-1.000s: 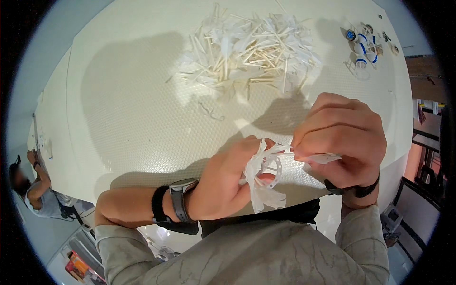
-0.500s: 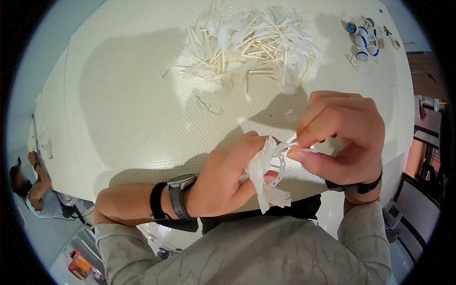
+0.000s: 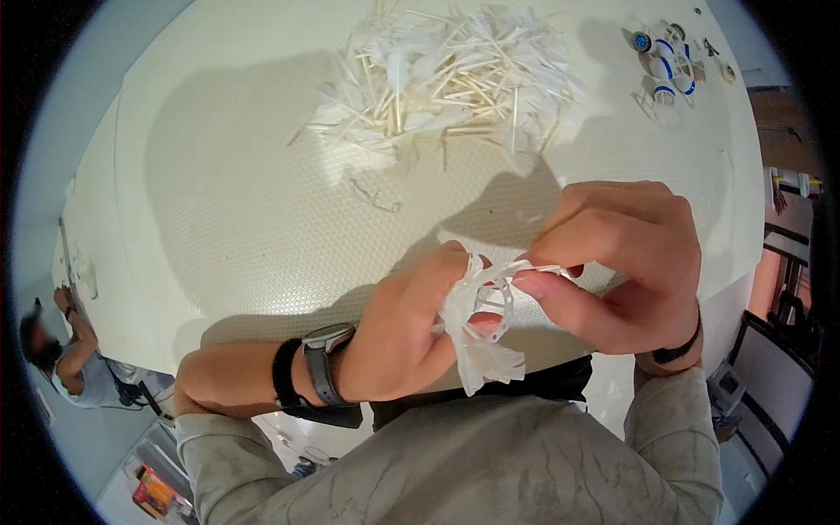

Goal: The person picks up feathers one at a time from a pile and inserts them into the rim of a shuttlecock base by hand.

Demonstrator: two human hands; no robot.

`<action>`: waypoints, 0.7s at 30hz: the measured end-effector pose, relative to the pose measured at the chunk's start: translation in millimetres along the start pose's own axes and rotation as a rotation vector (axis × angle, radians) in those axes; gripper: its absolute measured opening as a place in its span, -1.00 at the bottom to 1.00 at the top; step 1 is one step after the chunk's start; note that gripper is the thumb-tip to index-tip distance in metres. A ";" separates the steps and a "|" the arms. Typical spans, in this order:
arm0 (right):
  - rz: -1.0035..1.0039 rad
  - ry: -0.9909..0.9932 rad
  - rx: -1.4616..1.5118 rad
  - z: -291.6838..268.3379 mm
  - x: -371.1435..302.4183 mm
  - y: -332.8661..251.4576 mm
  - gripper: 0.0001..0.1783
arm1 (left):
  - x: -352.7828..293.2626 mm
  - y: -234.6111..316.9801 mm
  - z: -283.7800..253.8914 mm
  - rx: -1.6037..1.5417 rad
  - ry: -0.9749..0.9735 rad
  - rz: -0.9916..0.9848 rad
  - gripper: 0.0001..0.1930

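In my left hand (image 3: 407, 319) is a white, open plastic frame (image 3: 500, 311), ring-shaped and pierced with small holes. Several white feathers (image 3: 472, 363) stand around its left side, and my left fingers are wrapped round them. At the frame's upper right edge, my right hand (image 3: 626, 262) pinches a white feather (image 3: 535, 267) between thumb and forefinger. Part of that feather is hidden by the fingertips. Both hands are held over the near part of the table, close to my body.
A heap of loose white feathers (image 3: 455, 87) lies across the table's far middle. White pieces with blue bands (image 3: 665, 70) sit at the far right. A thin clear scrap (image 3: 376, 197) lies on the white textured table (image 3: 236, 192). Another person (image 3: 70, 350) is at the far left.
My right thumb and forefinger have moved slightly left, closer against the frame's edge. The frame in my left hand has turned a little, showing more of its opening.
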State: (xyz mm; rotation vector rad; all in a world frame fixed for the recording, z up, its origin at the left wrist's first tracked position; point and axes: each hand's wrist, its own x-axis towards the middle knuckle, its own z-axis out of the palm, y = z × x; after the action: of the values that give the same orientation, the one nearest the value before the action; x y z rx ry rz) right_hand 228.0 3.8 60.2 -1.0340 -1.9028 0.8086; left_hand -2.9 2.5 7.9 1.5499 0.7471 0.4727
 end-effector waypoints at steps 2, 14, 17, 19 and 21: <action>-0.019 -0.006 -0.026 0.0 -0.5 1.0 -0.84 | 0.6 -2.3 2.2 -0.061 0.009 -0.027 -0.61; -0.084 -0.012 -0.134 -0.6 -1.1 -3.8 -0.85 | 3.8 -8.6 -0.7 0.095 -0.043 0.119 -0.63; -0.109 -0.008 -0.143 -0.8 -1.9 -3.7 -0.86 | 6.5 -6.5 -2.6 0.166 -0.071 0.150 -0.63; -0.112 0.000 -0.134 0.3 -2.9 -3.2 -0.86 | 5.7 -1.8 -2.0 0.053 -0.065 0.092 -0.64; -0.109 0.007 -0.125 1.3 -3.5 -2.2 -0.86 | 4.1 -1.2 -1.1 -0.060 -0.059 0.034 -0.64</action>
State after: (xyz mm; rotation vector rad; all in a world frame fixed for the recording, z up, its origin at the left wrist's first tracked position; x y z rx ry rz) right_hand 227.3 -0.5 60.2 -0.9968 -2.0061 0.6296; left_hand -1.0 6.2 6.3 1.5165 0.6565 0.4686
